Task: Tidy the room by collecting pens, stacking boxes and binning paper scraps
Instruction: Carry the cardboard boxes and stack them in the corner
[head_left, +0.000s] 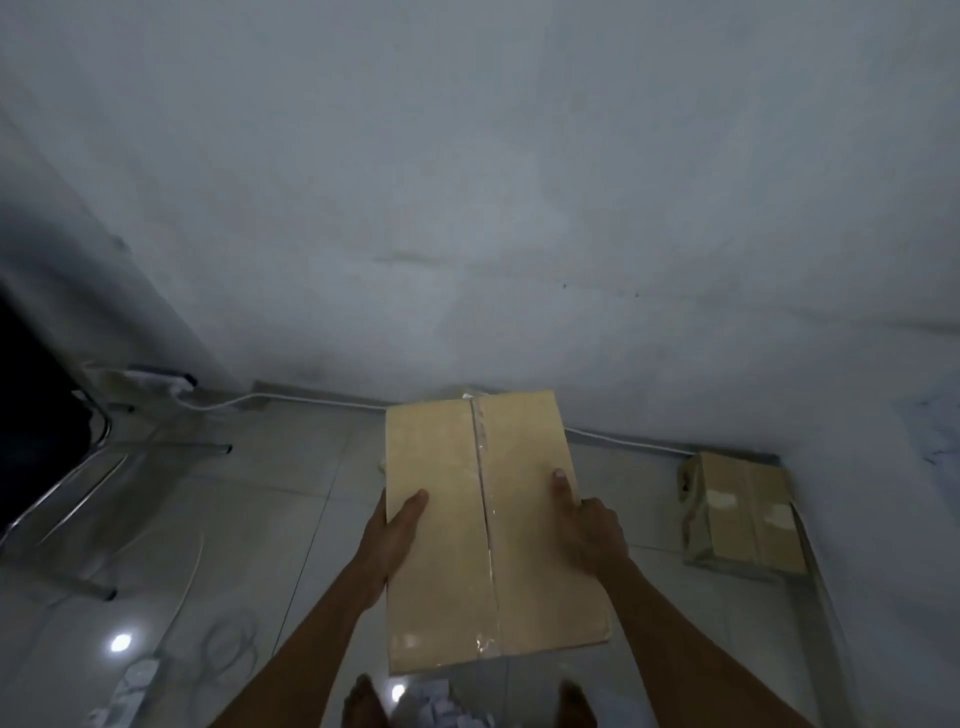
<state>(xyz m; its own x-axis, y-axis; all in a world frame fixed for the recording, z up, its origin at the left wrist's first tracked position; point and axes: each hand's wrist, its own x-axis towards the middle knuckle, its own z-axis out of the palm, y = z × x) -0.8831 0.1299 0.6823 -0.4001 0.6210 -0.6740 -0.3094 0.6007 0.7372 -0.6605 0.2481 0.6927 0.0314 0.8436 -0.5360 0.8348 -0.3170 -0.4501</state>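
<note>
Head view: left hand (388, 540) and right hand (592, 530) grip the box (457, 525); long axis points toward the wall (519, 208).

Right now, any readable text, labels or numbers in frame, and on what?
No readable text.
On the held cardboard box: plain top, clear tape seam, no print.
On the smaller box by the wall: two pale patches, maybe labels, too blurred to read.
</note>
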